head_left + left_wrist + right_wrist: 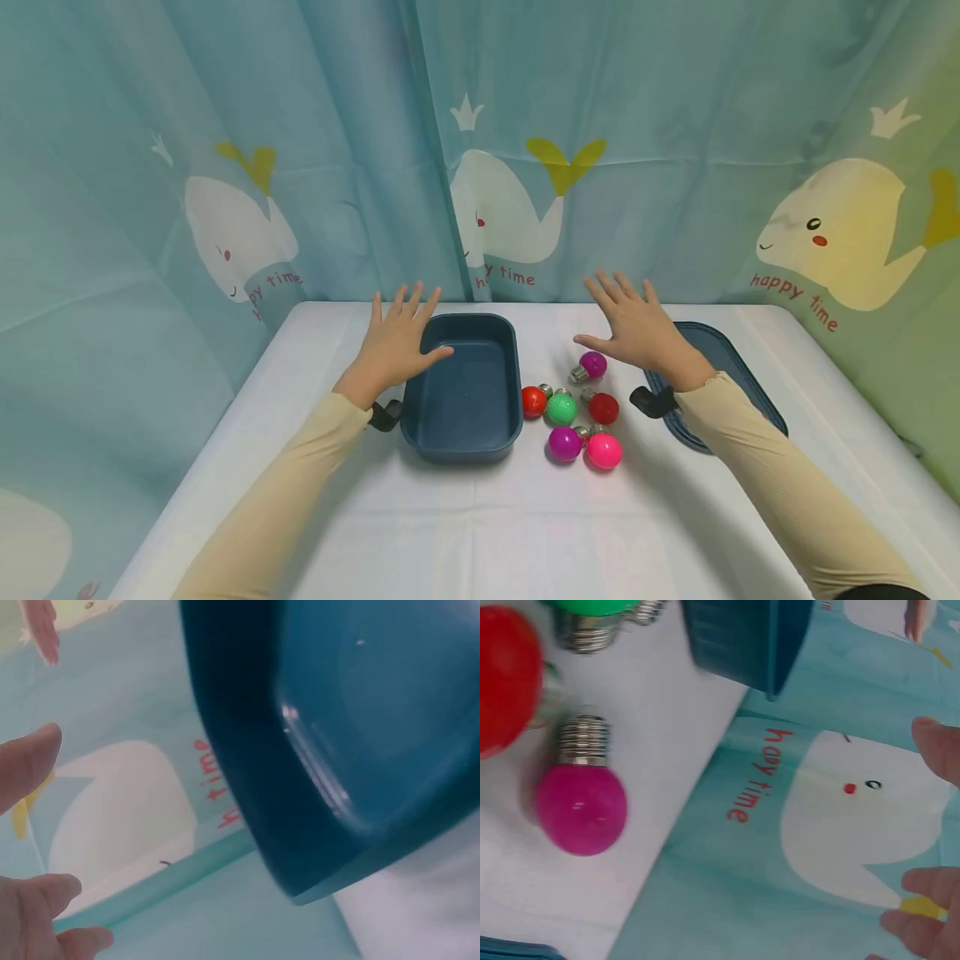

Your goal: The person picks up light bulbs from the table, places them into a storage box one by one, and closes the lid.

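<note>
My left hand [397, 343] is held with fingers spread above the left rim of a dark blue rectangular box [465, 400], holding nothing. The right hand [637, 329], also spread and bare, hovers between the light bulbs and a dark blue lid [738, 379]. To the right of the box lie several small bulbs with metal screw bases: a red-orange bulb [534, 402], a green bulb [562, 408], a dark red bulb [603, 408], a pink bulb [604, 451] and purple bulbs, one nearer the front [565, 444]. Closest to the right hand is the other purple bulb [583, 810].
A white cloth covers the table [480, 533]. Behind it and along both sides hangs a blue-green curtain [360, 125] printed with whales. The lid lies flat at the table's right, partly hidden by the right forearm. Each wrist wears a black strap-on device [654, 402].
</note>
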The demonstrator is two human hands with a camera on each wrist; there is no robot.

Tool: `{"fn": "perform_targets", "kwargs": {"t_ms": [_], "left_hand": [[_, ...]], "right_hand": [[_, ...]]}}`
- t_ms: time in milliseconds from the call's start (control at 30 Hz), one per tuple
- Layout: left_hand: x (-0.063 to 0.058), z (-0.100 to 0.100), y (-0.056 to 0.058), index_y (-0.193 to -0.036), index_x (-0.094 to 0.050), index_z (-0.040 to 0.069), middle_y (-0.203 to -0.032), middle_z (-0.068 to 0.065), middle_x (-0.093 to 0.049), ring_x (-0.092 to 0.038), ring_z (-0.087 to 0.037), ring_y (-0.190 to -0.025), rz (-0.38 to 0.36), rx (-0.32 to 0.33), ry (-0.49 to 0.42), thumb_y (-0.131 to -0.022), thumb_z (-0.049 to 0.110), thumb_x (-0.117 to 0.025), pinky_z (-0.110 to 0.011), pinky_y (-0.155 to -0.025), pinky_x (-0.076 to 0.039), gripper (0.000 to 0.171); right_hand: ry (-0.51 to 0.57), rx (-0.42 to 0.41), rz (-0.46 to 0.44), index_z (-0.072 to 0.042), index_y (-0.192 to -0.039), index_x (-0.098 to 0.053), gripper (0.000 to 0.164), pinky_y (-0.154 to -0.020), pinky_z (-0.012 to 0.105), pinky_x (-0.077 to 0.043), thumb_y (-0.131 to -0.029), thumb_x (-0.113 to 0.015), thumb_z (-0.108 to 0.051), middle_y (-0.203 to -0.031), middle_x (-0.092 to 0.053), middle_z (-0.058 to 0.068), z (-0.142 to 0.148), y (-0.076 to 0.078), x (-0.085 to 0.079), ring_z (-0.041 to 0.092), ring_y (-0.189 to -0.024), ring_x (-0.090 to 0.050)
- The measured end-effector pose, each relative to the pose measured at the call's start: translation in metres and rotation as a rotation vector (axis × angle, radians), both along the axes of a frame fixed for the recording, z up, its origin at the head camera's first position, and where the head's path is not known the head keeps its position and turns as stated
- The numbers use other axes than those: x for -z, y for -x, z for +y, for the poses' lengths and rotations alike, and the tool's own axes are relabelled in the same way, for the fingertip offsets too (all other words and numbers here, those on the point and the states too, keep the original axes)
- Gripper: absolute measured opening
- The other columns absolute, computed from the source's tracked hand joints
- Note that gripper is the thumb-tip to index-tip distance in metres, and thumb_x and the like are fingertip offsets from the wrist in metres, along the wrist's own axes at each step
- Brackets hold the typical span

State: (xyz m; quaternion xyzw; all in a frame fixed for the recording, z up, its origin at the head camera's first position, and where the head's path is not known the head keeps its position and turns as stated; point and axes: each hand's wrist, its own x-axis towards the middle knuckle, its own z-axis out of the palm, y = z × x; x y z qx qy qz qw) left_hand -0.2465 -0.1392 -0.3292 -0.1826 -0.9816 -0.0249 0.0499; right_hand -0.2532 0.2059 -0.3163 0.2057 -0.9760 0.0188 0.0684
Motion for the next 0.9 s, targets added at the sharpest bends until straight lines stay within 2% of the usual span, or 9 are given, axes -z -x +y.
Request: {"fn": "perform_targets", "kwargs": {"t_ms": [167, 400, 467, 667, 800, 900], "left_hand": [[0.009, -0.003, -0.005, -0.152, -0.008, 0.016, -0.158, -0.016, -0.008, -0.009, -0.039, -0.145, -0.009, 0.02, 0.005, -0.088, 0.061, -0.048, -0.066, -0.113, 0.0, 0.088], [0.023, -0.01, -0.013, -0.152, -0.011, 0.014, -0.158, -0.015, -0.012, -0.013, -0.038, -0.145, -0.012, 0.04, -0.019, -0.088, 0.058, -0.05, -0.065, -0.114, -0.004, 0.087], [0.026, -0.012, -0.014, -0.152, -0.011, 0.013, -0.158, -0.016, -0.014, -0.013, -0.037, -0.145, -0.008, 0.047, -0.025, -0.089, 0.057, -0.051, -0.065, -0.114, -0.005, 0.087], [0.032, -0.017, -0.019, -0.151, -0.016, 0.01, -0.155, -0.019, -0.02, -0.018, -0.039, -0.143, 0.016, 0.058, -0.023, -0.088, 0.049, -0.058, -0.063, -0.114, -0.013, 0.085], [0.037, -0.02, -0.022, -0.149, -0.022, 0.007, -0.152, -0.021, -0.028, -0.027, -0.04, -0.14, 0.041, 0.07, -0.023, -0.087, 0.041, -0.062, -0.061, -0.113, -0.02, 0.082], [0.041, -0.022, -0.023, -0.147, -0.026, 0.003, -0.148, -0.022, -0.035, -0.037, -0.039, -0.134, 0.055, 0.077, -0.059, -0.086, 0.036, -0.065, -0.057, -0.111, -0.03, 0.079]], "right_hand": [[0.009, -0.056, 0.011, -0.006, -0.148, -0.025, 0.086, -0.11, 0.069, -0.011, -0.083, -0.063, -0.048, -0.154, -0.025, 0.019, 0.005, 0.002, 0.013, 0.044, -0.14, -0.022], [0.054, -0.14, -0.013, -0.006, -0.145, -0.033, 0.081, -0.111, 0.065, -0.021, -0.08, -0.071, -0.037, -0.148, -0.037, 0.019, 0.018, 0.007, 0.033, 0.04, -0.136, -0.033], [0.081, -0.156, -0.029, -0.007, -0.145, -0.033, 0.081, -0.109, 0.063, -0.028, -0.079, -0.073, -0.033, -0.146, -0.04, 0.019, 0.021, 0.008, 0.038, 0.039, -0.133, -0.038], [0.165, -0.201, -0.09, -0.01, -0.143, -0.036, 0.081, -0.097, 0.055, -0.046, -0.075, -0.077, -0.024, -0.141, -0.047, 0.018, 0.031, 0.012, 0.051, 0.038, -0.125, -0.048], [0.188, -0.201, -0.13, -0.01, -0.143, -0.038, 0.079, -0.093, 0.052, -0.05, -0.075, -0.077, -0.024, -0.14, -0.049, 0.017, 0.035, 0.016, 0.057, 0.036, -0.124, -0.05], [0.214, -0.18, -0.175, -0.01, -0.143, -0.038, 0.079, -0.093, 0.053, -0.05, -0.075, -0.078, -0.025, -0.141, -0.047, 0.018, 0.036, 0.018, 0.061, 0.037, -0.126, -0.049]]}}
